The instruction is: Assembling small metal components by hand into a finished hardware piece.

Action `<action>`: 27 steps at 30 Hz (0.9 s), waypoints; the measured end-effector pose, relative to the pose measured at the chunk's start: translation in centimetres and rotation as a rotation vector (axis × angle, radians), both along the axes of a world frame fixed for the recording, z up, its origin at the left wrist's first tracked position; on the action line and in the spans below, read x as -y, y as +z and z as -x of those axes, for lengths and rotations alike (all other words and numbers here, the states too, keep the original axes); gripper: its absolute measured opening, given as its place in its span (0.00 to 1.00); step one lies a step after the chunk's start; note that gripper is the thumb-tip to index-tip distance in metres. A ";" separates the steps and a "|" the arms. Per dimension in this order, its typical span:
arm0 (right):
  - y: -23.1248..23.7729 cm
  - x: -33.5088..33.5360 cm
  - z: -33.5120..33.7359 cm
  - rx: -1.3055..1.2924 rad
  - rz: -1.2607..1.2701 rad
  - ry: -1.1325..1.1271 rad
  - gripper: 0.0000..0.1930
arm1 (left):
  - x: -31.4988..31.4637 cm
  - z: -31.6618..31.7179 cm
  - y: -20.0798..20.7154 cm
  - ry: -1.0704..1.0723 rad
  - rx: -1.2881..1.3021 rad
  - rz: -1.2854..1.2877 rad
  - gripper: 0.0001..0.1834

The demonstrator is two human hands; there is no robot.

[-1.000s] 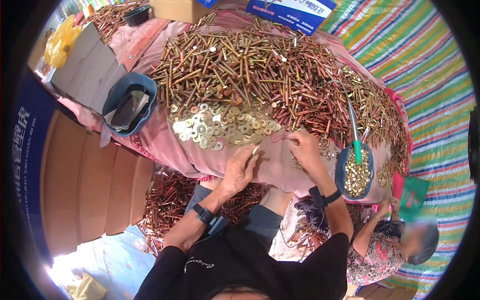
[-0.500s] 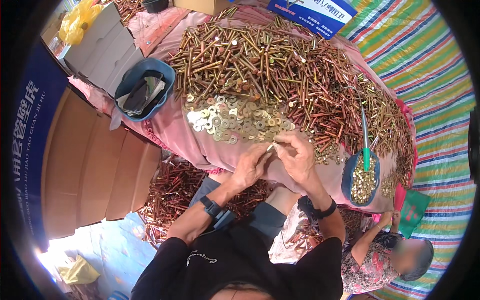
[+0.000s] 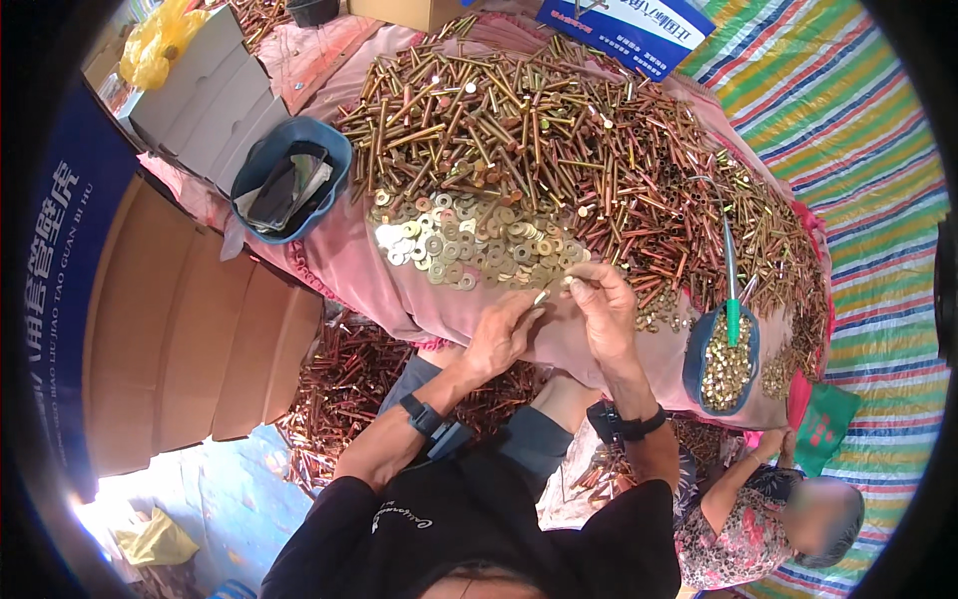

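Note:
Just in front of the washer pile, my left hand [image 3: 499, 334] is closed round a small shiny metal piece [image 3: 541, 298]. Only its bright end shows past my fingertips, and the rest is hidden in the hand. A short gap to the right, my right hand [image 3: 605, 311] pinches thumb against forefinger over a tiny item too small to name. Flat round washers [image 3: 459, 240] lie heaped on the pink cloth [image 3: 399, 299] beyond both hands. Behind them spreads a large pile of brassy and reddish bolts [image 3: 519, 110].
At right stands a blue tub [image 3: 696, 364] of small brass-coloured nuts with a green-handled tool [image 3: 731, 319]. A blue bin [image 3: 334, 150] holding a dark phone-like item sits left, beside cardboard boxes [image 3: 190, 329]. Another person [image 3: 738, 539] works at lower right. More bolts [image 3: 339, 389] lie below the cloth.
My hands, close together at the fingertips before, are now apart. The right hand has shifted slightly right, while the left stays nearly in place with the metal piece.

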State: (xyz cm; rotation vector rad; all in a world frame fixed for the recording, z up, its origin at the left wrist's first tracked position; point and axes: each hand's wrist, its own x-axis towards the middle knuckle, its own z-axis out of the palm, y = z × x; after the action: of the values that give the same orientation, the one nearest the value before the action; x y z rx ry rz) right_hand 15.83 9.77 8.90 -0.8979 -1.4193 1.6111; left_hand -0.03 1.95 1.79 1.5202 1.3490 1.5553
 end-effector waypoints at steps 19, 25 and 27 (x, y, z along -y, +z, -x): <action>-0.1 -8.8 -1.5 1.368 -0.937 0.045 0.10 | 0.0 -0.4 -0.1 0.047 -0.015 -0.051 0.13; 0.5 -7.8 -2.8 1.189 -1.154 0.033 0.09 | 0.0 -0.3 -0.1 0.034 -0.008 -0.046 0.15; 0.2 -6.6 -3.7 0.528 -0.517 -0.257 0.08 | -0.1 -0.7 0.0 0.027 0.000 -0.050 0.15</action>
State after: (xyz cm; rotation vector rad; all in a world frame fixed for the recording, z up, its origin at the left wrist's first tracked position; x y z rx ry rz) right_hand 19.54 16.35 9.14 -1.1726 -1.8683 0.7761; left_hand 0.72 2.08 1.77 1.5375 1.3452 1.6171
